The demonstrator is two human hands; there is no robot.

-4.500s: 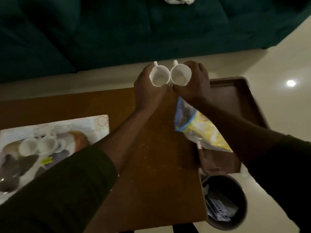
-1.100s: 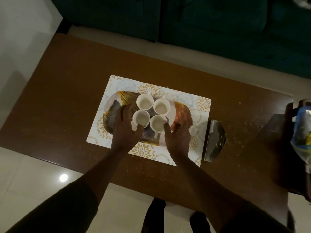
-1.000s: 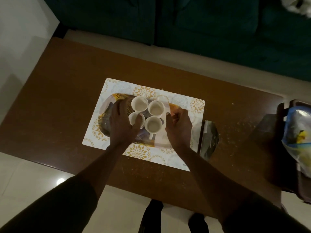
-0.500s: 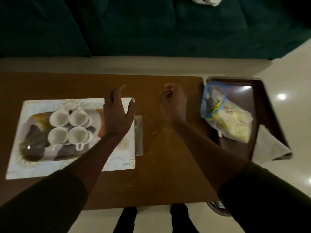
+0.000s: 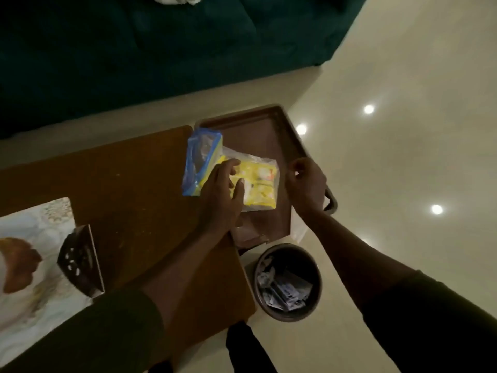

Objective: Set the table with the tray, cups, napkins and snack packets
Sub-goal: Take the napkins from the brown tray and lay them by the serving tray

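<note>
A clear zip bag (image 5: 255, 181) with a blue seal, full of yellow snack packets, lies in a dark brown tray (image 5: 258, 130) off the table's right end. My left hand (image 5: 223, 195) rests on the bag, fingers spread over its left half. My right hand (image 5: 306, 184) hovers over the tray's right rim, fingers curled, holding nothing that I can see. At the far left edge, the patterned placemat (image 5: 40, 219) and part of the serving tray (image 5: 16, 262) show; the cups are out of view.
A dark napkin holder (image 5: 79, 261) stands at the placemat's right edge on the brown table (image 5: 129, 189). A round waste bin (image 5: 287, 282) with scraps sits on the floor below the brown tray. A dark green sofa (image 5: 134, 49) runs along the far side.
Both hands left the cups on the serving tray and moved right. My left hand now lies on the snack bag and my right hand is over the brown tray's rim.
</note>
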